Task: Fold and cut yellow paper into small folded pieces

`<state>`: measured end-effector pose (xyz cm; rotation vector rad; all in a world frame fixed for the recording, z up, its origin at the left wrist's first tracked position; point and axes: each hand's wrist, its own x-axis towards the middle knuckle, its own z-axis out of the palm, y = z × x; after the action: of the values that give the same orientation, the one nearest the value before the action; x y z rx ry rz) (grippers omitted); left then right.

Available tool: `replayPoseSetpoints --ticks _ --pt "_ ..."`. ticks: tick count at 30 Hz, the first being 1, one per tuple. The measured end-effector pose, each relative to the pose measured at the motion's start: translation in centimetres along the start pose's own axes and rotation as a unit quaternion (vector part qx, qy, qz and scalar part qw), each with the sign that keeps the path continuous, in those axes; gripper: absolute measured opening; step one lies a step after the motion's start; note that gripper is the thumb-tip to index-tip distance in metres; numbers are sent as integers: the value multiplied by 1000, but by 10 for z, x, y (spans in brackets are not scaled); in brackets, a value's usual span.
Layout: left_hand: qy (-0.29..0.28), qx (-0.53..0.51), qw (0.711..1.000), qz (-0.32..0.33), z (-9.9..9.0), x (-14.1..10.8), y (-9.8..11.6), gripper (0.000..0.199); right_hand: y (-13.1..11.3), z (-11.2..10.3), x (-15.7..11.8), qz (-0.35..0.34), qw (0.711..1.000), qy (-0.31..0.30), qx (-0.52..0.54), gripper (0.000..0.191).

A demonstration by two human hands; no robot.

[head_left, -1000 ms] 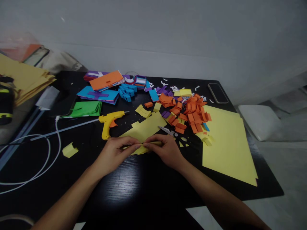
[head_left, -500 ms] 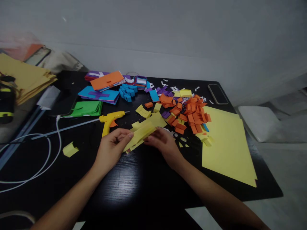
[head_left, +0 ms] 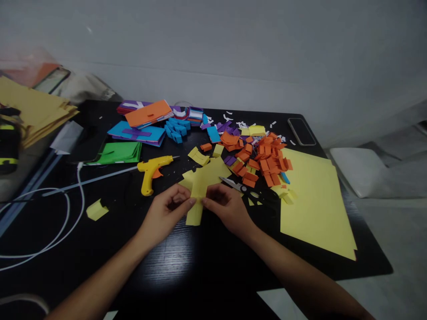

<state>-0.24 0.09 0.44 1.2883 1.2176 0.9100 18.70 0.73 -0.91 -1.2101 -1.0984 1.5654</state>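
Between both hands is a folded yellow paper strip, held with its length running away from me. My left hand pinches its left edge between thumb and fingers. On the opposite edge, my right hand has the same kind of pinch. More yellow paper lies just beyond the strip, partly hidden by it. Scissors rest right of my right hand, and a yellow glue gun lies beyond my left hand. A small folded yellow piece sits farther left.
Folded orange paper pieces are heaped at the back right, beside large yellow sheets. A phone lies near the far right corner. Blue folded pieces and green paper are at the back left. A white cable loops at left.
The yellow strip has turned from slanting sideways to pointing away from me. My right hand has come in closer and now pinches its right edge; the scissors show more.
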Motion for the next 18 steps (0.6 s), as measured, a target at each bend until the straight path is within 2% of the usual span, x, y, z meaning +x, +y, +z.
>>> replayPoseSetpoints --ticks 9,18 --pt "-24 -20 999 9 -2 0 -1 10 -4 1 -1 15 999 -48 13 28" --pt "-24 -37 999 29 -3 0 -7 4 2 3 -3 22 999 -17 46 27"
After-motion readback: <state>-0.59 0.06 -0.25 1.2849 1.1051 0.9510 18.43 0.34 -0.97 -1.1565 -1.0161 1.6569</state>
